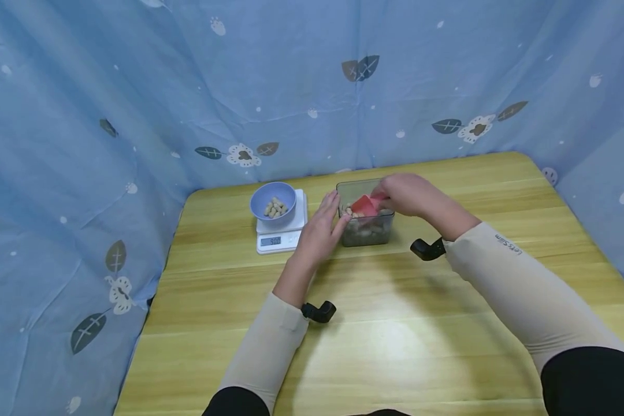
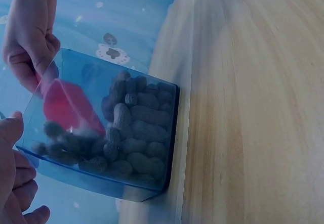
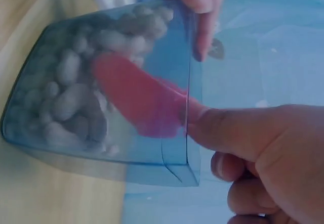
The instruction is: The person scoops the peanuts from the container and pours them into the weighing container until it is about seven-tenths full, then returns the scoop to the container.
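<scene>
A translucent container (image 1: 366, 236) of unshelled peanuts (image 2: 147, 128) stands near the table's back edge. My left hand (image 1: 318, 232) touches its left side and near corner, fingers mostly straight. From the right, my right hand (image 1: 408, 193) pinches the handle of a red scoop (image 1: 364, 205). The scoop dips inside the container, its tip against the peanuts, as the right wrist view shows through the wall. Left of the container, a blue-purple bowl (image 1: 260, 201) with several peanuts sits on a white digital scale (image 1: 294, 238).
The wooden table (image 1: 374, 335) reaches back to a blue patterned curtain (image 1: 312, 86), which hangs behind and at both sides. The scale's small display (image 1: 271, 241) is lit and seems to read 90 or 9.0-something. Black wrist mounts (image 1: 319, 312) stick out from both sleeves.
</scene>
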`<state>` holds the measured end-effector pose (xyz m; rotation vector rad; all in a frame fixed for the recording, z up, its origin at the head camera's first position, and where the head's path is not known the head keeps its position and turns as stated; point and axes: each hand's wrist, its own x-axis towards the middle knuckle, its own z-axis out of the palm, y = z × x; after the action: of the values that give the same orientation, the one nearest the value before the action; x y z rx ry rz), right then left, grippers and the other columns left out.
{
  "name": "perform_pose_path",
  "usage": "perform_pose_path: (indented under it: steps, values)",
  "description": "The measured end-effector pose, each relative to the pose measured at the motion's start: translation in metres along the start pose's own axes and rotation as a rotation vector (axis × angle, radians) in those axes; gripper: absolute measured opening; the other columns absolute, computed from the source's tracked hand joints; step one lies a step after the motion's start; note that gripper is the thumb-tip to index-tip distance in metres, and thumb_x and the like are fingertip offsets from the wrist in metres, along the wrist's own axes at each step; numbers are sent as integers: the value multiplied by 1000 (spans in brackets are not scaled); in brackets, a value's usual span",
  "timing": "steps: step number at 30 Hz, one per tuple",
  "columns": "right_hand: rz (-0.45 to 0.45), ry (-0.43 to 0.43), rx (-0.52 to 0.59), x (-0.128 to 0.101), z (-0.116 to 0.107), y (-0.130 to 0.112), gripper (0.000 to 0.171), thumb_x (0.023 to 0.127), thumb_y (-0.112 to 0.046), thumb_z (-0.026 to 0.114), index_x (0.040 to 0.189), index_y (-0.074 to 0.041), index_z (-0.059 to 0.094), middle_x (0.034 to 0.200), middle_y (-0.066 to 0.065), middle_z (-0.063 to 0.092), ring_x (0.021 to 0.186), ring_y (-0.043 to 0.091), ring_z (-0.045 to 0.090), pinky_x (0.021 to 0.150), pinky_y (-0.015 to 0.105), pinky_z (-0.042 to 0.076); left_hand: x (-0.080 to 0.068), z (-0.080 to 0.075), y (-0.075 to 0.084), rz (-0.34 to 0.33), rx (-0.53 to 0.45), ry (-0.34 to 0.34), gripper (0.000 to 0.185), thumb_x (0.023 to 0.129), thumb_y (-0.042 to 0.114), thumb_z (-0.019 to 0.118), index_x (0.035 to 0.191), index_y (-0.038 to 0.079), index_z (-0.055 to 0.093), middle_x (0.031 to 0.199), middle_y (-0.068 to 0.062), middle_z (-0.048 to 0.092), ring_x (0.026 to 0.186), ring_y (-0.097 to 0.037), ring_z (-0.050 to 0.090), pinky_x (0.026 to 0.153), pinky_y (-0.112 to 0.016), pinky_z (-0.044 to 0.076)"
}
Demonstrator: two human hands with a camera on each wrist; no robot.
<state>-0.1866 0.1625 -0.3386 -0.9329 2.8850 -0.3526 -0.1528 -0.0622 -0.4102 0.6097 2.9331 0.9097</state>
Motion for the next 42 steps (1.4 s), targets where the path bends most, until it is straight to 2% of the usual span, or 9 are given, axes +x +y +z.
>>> perform_pose_path:
  steps: [4, 7, 13, 20, 24, 29, 33, 36, 42]
  values:
    - [67, 9, 24, 1, 5, -3, 18, 94, -16, 67, 76, -15, 69, 74, -2, 66, 64, 17, 54, 63, 35, 45, -1, -1, -1, -5, -13, 9, 66, 104, 49, 38, 158, 15, 21, 165, 9, 7, 152, -13, 11, 122, -40, 22]
    - [71, 6, 29, 1, 8, -5, 20, 95, -19, 66, 76, -15, 68, 73, -2, 65, 63, 17, 52, 61, 34, 43, -1, -2, -3, -22, -27, 13, 65, 104, 49, 38, 158, 17, 21, 165, 12, 7, 152, -11, 11, 123, -39, 21]
    - [65, -14, 77, 0, 6, -3, 7, 92, -20, 70, 92, -16, 75, 86, 0, 73, 75, 17, 63, 68, 38, 51, -1, -1, -4, -23, -42, 19, 66, 104, 50, 38, 158, 15, 23, 165, 10, 10, 152, -11, 11, 123, -38, 20]
    - [74, -10, 53, 6, 18, -5, 19, 95, -20, 66, 77, -15, 68, 76, -1, 67, 65, 16, 54, 60, 32, 42, -1, -2, -2, -11, -49, 10, 65, 104, 49, 39, 157, 15, 24, 165, 12, 8, 152, -9, 10, 123, -38, 21]
    - [97, 8, 130, 5, 15, 0, 8, 93, -21, 69, 91, -16, 75, 84, 0, 71, 70, 18, 57, 65, 35, 45, 0, -2, -2, -5, -41, 11, 66, 104, 50, 38, 157, 14, 24, 165, 11, 9, 152, -10, 10, 123, -37, 21]
    - [114, 19, 214, 2, 11, 6, 20, 93, -21, 70, 110, -13, 76, 102, 7, 74, 86, 22, 64, 75, 41, 51, 0, -2, -3, 2, -33, 3, 67, 104, 51, 37, 158, 15, 22, 165, 10, 8, 152, -12, 11, 123, -37, 20]
    - [170, 29, 263, -1, 11, 13, 27, 96, -23, 66, 119, -13, 73, 105, 9, 72, 87, 24, 61, 76, 42, 49, 1, -1, -4, -3, -32, -8, 69, 103, 54, 34, 158, 16, 20, 165, 11, 6, 152, -12, 10, 123, -36, 19]
    - [203, 31, 325, -5, 13, 19, 32, 97, -26, 63, 124, -10, 70, 106, 12, 70, 90, 26, 59, 77, 43, 48, 0, -1, -4, -4, -31, -10, 71, 102, 56, 33, 158, 16, 20, 165, 11, 6, 152, -11, 9, 123, -37, 20]
    - [244, 47, 474, -13, 18, 28, 37, 98, -32, 62, 127, -11, 68, 125, 14, 67, 114, 32, 60, 94, 51, 50, 0, -2, -3, -5, -32, -10, 70, 102, 55, 34, 158, 16, 20, 165, 11, 6, 152, -10, 9, 123, -38, 21]
